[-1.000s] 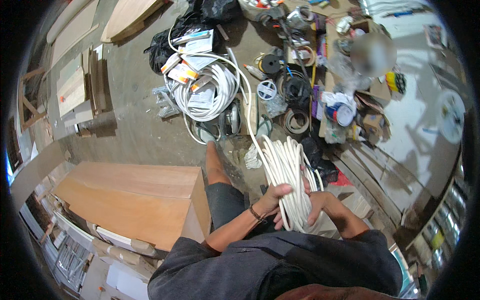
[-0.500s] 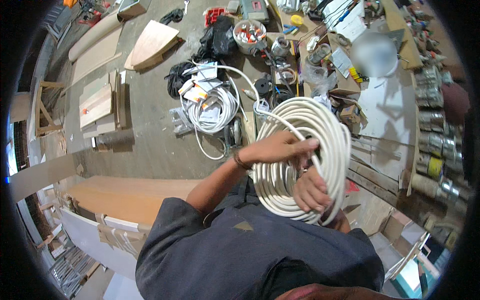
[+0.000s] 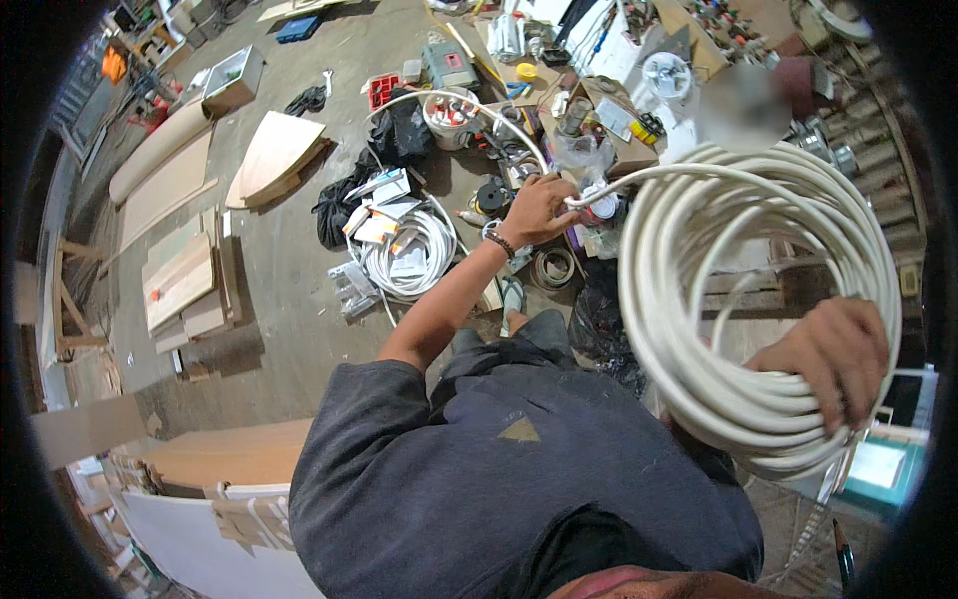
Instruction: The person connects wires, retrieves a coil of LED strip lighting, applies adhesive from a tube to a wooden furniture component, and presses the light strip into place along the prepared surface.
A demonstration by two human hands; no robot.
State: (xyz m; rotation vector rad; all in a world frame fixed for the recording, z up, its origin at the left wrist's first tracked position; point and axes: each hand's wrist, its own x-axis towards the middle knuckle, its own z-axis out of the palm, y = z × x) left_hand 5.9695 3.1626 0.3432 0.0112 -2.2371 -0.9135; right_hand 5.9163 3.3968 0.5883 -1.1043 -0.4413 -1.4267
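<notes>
Left of centre, a white cable coil (image 3: pixel 441 262) lay on the floor. Mid-frame, our left hand (image 3: pixel 542 210) gripped the cable lead (image 3: pixel 617 184); at right, our right hand (image 3: pixel 833 361) clasped the big cream coil (image 3: pixel 671 314) low. We judged gentle, even tension best.

I am standing on a grey concrete floor (image 3: pixel 299 334); light is leaving a dark shadow beside stacked boards (image 3: pixel 185 285); a braced wooden frame (image 3: pixel 78 310) is edging the floor's left; a tan panel (image 3: pixel 239 449) and a white panel (image 3: pixel 190 544) are filling its near-left corner.
</notes>
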